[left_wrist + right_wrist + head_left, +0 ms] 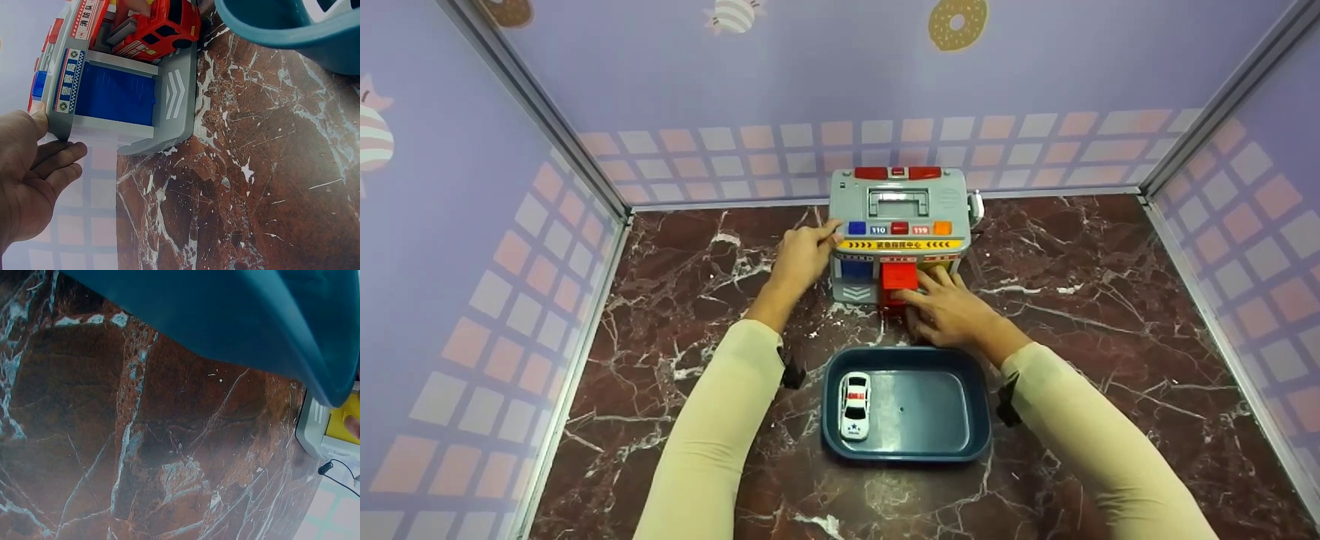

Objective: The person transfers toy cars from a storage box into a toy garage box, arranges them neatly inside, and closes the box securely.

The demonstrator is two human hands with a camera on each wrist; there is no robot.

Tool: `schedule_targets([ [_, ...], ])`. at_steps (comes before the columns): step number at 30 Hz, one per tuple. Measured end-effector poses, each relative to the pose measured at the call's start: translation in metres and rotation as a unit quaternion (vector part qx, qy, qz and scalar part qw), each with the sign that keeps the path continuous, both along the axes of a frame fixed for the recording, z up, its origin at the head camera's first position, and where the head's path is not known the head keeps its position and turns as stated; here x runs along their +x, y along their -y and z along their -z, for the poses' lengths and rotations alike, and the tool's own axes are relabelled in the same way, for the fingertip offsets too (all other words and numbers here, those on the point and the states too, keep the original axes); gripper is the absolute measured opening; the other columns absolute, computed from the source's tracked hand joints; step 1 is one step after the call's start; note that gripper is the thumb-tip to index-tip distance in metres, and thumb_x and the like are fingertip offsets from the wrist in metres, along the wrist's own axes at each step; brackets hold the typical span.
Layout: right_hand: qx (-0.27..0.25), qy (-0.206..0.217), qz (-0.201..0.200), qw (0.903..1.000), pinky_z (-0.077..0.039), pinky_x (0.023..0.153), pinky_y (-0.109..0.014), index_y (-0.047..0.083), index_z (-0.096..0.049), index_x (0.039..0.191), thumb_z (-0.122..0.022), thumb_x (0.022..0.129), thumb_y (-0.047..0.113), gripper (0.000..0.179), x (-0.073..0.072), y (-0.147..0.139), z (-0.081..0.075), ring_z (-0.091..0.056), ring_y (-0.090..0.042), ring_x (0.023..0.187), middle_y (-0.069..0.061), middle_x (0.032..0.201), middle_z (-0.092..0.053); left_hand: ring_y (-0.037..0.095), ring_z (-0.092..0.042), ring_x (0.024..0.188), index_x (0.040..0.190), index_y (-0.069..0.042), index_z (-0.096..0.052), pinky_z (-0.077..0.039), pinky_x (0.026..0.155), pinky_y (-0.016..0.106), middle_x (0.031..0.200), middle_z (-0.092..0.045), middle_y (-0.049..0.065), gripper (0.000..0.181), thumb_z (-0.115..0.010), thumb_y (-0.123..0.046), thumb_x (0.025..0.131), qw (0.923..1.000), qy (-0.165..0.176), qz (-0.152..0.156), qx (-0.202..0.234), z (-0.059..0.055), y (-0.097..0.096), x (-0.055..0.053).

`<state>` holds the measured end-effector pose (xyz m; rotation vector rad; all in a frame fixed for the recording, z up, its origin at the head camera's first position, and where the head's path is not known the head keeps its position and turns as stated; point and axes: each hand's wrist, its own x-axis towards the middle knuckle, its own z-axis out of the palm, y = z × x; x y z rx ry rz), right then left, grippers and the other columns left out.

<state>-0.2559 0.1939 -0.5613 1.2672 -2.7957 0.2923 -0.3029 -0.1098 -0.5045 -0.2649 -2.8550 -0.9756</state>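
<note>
Red toy truck (161,28) by right fingers (136,5)

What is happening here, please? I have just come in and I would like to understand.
A person is handling a toy station on a marbled surface. The left hand holds the front left corner of its roof. The fingers of the right hand touch a red toy truck at the middle bay; the exact grip is hidden. A white toy car lies in the blue tray in front.
</note>
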Motion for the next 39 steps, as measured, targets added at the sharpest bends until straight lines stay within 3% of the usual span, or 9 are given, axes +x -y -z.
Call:
schedule_targets([
  [7,0.017,0.040,-0.003,0.9990,-0.040,0.116,-0.084,0.029,-0.060,0.150,-0.075,0.093,0.028,0.059,0.000,0.002,-0.005,-0.045,-0.056,0.142,-0.026,0.166,-0.046,0.035,-0.075,0.090,0.148,-0.027,-0.071,-0.062,0.102,0.051,0.137,-0.077,0.012,0.041,-0.066,-0.041,0.110,1.0000,0.001,-0.003,0.001,-0.001,-0.001,0.000],
  [13,0.028,0.041,-0.004,0.9987,-0.039,0.117,-0.084,0.030,-0.060,0.152,-0.074,0.093,0.028,0.060,0.000,0.003,-0.009,-0.044,-0.057,0.144,-0.027,0.167,-0.045,0.033,-0.072,0.086,0.148,-0.026,-0.072,-0.062,0.100,0.051,0.138,-0.077,0.010,0.040,-0.066,-0.040,0.111,1.0000,0.000,-0.006,0.003,-0.001,-0.001,0.000],
  [21,0.028,0.034,-0.004,0.9990,-0.038,0.119,-0.083,0.028,-0.059,0.152,-0.074,0.095,0.027,0.059,0.000,0.003,-0.009,-0.044,-0.055,0.146,-0.024,0.167,-0.046,0.039,-0.080,0.112,0.147,-0.026,-0.072,-0.061,0.107,0.053,0.137,-0.077,0.012,0.040,-0.066,-0.040,0.110,1.0000,0.000,-0.006,-0.002,-0.001,0.000,0.001],
  [31,0.054,0.050,0.019,0.9971,-0.035,0.122,-0.083,0.027,-0.054,0.156,-0.074,0.096,0.031,0.063,0.000,0.003,-0.011,-0.040,-0.058,0.152,-0.023,0.173,-0.041,0.040,-0.079,0.108,0.147,-0.028,-0.072,-0.061,0.107,0.054,0.138,-0.077,0.012,0.040,-0.066,-0.042,0.110,0.9999,0.006,-0.012,-0.008,-0.002,-0.001,0.000],
  [39,0.039,0.045,0.006,0.9982,-0.036,0.119,-0.084,0.027,-0.057,0.153,-0.076,0.093,0.029,0.063,0.000,0.000,-0.009,-0.042,-0.056,0.148,-0.023,0.168,-0.045,0.039,-0.079,0.105,0.148,-0.028,-0.071,-0.061,0.107,0.054,0.134,-0.079,0.012,0.041,-0.065,-0.041,0.110,0.9999,0.010,-0.013,-0.006,-0.003,-0.001,0.001],
])
